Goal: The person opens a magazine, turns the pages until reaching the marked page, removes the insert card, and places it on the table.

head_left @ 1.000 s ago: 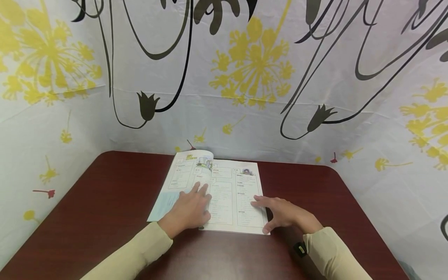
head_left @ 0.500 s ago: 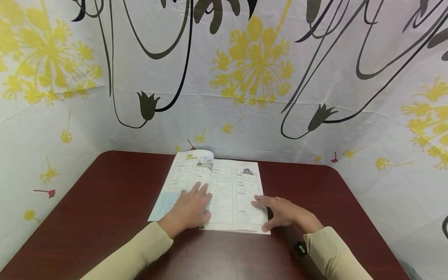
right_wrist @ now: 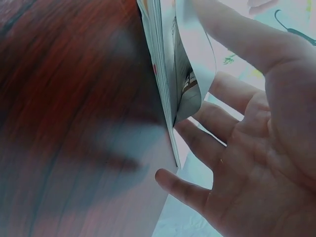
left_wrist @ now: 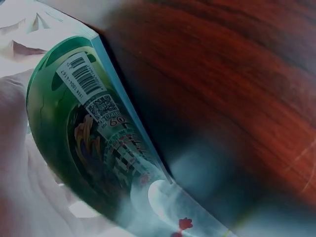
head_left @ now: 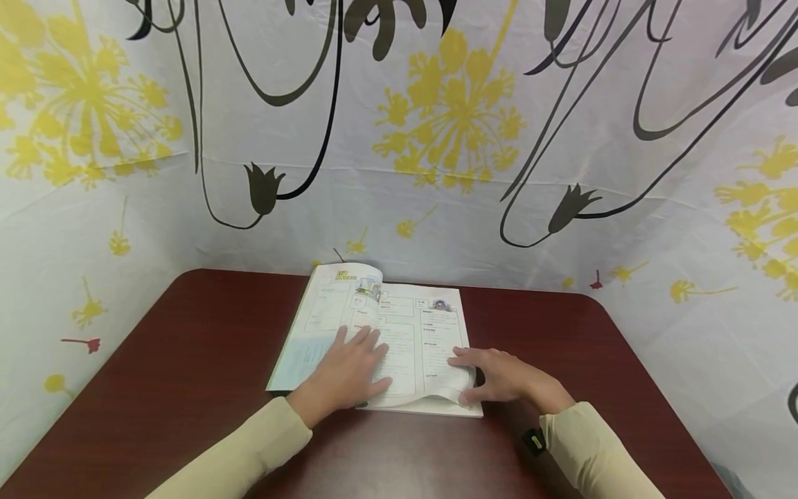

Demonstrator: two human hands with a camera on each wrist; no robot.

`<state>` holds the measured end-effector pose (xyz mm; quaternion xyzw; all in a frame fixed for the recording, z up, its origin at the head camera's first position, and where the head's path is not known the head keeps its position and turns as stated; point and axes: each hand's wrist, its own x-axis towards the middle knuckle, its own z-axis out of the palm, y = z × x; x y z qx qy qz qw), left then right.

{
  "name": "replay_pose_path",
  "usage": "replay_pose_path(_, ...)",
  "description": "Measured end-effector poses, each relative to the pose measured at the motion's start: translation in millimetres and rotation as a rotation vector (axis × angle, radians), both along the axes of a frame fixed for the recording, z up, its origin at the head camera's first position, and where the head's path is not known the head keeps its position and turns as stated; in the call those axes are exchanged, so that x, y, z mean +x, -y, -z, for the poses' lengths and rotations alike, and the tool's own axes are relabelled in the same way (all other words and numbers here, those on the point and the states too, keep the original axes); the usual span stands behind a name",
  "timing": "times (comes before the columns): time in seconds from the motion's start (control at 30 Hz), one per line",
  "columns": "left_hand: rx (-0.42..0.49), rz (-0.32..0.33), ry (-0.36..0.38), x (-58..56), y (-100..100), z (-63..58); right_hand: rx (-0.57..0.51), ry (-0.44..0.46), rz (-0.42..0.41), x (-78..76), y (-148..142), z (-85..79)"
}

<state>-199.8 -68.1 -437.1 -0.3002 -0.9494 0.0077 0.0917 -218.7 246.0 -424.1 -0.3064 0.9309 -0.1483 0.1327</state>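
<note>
An open printed book (head_left: 399, 346) lies on the table. My left hand (head_left: 346, 367) rests with spread fingers across the curved left-hand page near the spine. In the left wrist view the book's green cover (left_wrist: 64, 128), with a barcode and a price, bows up from the table. My right hand (head_left: 499, 374) is at the lower right corner, its thumb and fingers about the edge of a page (right_wrist: 192, 94). That page's lower edge curls up off the pages beneath, showing a picture on its underside. The hand partly hides the book's right edge.
The dark red wooden table (head_left: 206, 333) extends on both sides of the book and in front of it. Behind it hangs a white cloth (head_left: 399, 138) with yellow and black plant prints. A small black device (head_left: 535, 442) sits at the right cuff.
The right-hand page's lower corner has lifted and curled as my right thumb moved inward. My left hand has shifted slightly right, and the left-hand side of the book has risen a little.
</note>
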Motion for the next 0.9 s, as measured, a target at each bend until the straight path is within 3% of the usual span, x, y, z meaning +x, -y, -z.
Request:
replay_pose_path(0.13,-0.020,0.065,-0.056,0.0,-2.9,2.1,-0.005,-0.003,-0.002,-1.0,1.0,-0.5)
replay_pose_path(0.23,0.002,0.083,-0.022,1.8,-6.1,2.1,-0.009,-0.006,-0.007,-1.5,1.9,-1.1)
replay_pose_path(0.43,0.023,0.061,0.067,5.2,-10.6,2.0,-0.015,-0.018,-0.001,-2.7,3.6,-0.7)
replay_pose_path(0.57,0.004,0.053,0.080,6.1,-10.8,3.3,-0.017,-0.026,0.006,-3.2,4.2,-0.7)
replay_pose_path(0.9,-0.020,0.068,0.012,7.4,-9.4,3.8,-0.025,-0.011,0.016,-3.3,3.8,0.5)
